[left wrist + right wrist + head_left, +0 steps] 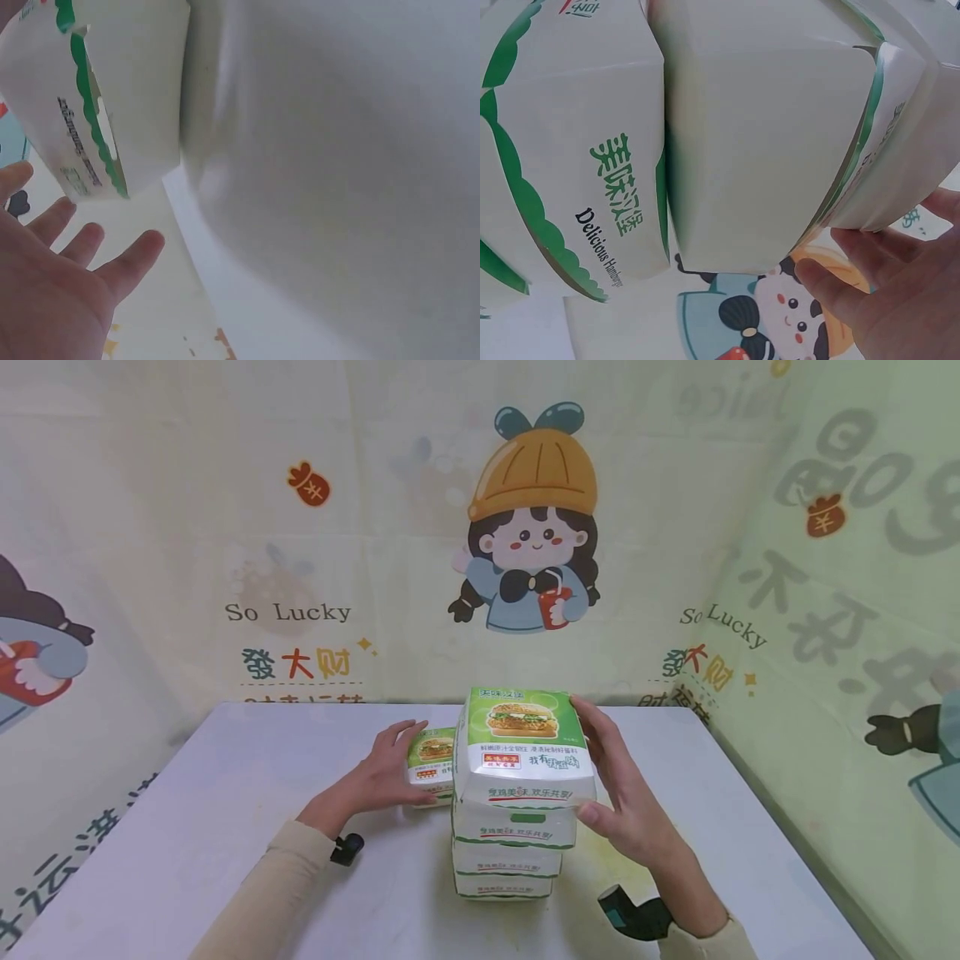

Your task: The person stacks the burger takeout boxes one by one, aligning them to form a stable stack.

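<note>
While my left hand (pixel 378 777) is lying spread beside the single box (pixel 437 756), just left of the stack (pixel 506 862), my right hand (pixel 626 793) is spanning the right side of the top box (pixel 525 764), thumb (pixel 594 817) near its front corner; whether it is pinching, I cannot tell.

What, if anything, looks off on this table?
A yellowish patch on the white table, right of the box stack. It looks odd against the pale surface: possibly a stain, though tinted light can't be ruled out.
</note>
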Demonstrator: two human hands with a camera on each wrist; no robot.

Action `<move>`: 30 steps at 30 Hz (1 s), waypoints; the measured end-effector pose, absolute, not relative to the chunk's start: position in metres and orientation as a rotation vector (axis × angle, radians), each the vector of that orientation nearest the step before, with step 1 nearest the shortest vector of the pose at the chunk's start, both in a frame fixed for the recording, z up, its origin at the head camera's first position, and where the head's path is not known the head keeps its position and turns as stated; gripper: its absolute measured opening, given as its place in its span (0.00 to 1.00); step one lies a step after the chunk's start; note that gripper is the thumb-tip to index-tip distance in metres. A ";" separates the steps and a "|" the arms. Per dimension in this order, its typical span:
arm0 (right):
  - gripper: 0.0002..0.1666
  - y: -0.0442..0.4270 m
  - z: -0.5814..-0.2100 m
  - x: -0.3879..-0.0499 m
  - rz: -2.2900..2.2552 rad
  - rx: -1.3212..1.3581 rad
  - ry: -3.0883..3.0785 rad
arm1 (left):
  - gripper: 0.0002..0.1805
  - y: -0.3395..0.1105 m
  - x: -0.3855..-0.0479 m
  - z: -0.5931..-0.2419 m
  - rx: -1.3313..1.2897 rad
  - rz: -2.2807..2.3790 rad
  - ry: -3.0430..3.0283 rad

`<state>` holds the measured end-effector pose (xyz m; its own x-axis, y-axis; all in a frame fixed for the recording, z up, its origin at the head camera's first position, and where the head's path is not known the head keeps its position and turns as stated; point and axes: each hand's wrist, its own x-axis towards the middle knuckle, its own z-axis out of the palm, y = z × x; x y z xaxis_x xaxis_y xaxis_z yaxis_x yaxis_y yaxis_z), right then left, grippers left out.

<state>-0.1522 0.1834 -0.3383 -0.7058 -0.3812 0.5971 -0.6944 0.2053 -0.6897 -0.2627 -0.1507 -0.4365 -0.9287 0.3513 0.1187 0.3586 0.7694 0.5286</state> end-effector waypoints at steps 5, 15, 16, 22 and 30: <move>0.55 0.185 -0.338 -0.152 1.513 1.043 -2.170 | 0.65 -0.159 -0.262 -0.439 -0.632 -0.940 -2.932; 0.60 0.188 -0.337 -0.151 1.525 1.078 -2.169 | 0.62 -0.161 -0.262 -0.441 -0.637 -0.998 -2.935; 0.60 0.188 -0.337 -0.152 1.519 1.078 -2.169 | 0.62 -0.161 -0.262 -0.441 -0.628 -1.000 -2.936; 0.61 0.187 -0.336 -0.152 1.513 1.090 -2.160 | 0.62 -0.163 -0.263 -0.441 -0.558 -1.031 -2.943; 0.65 0.185 -0.332 -0.152 1.451 1.065 -2.175 | 0.61 -0.171 -0.261 -0.436 -0.535 -1.061 -2.895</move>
<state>-0.1519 0.1854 -0.3321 -0.6724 -0.4058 0.6190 -0.7274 0.2075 -0.6541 -0.2606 -0.1710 -0.4360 -0.9415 0.3120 0.1275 0.3205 0.7115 0.6254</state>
